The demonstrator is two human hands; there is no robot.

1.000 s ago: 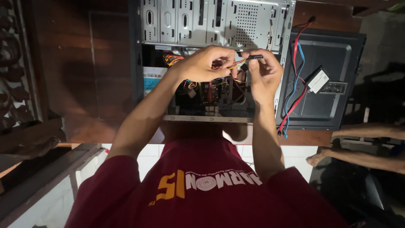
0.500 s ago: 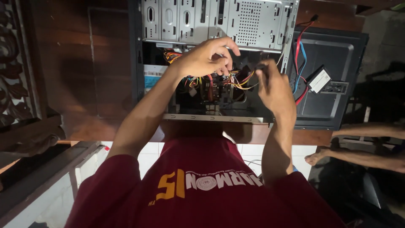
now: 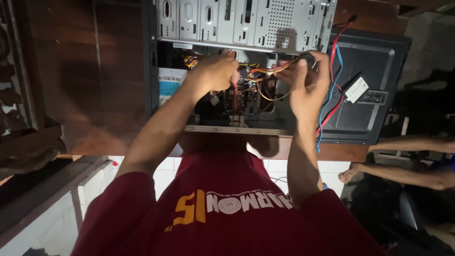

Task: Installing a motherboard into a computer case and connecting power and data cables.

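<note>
On the wooden surface in front of me: open computer case lying on its side, its dark side panel just right of it. Red and blue cables run across that panel to a small drive. Both my hands are inside the case. Left hand curled, fingers closed around a bundle of yellow and red wires. Right hand pinches a black connector at the end of the same wires.
</note>
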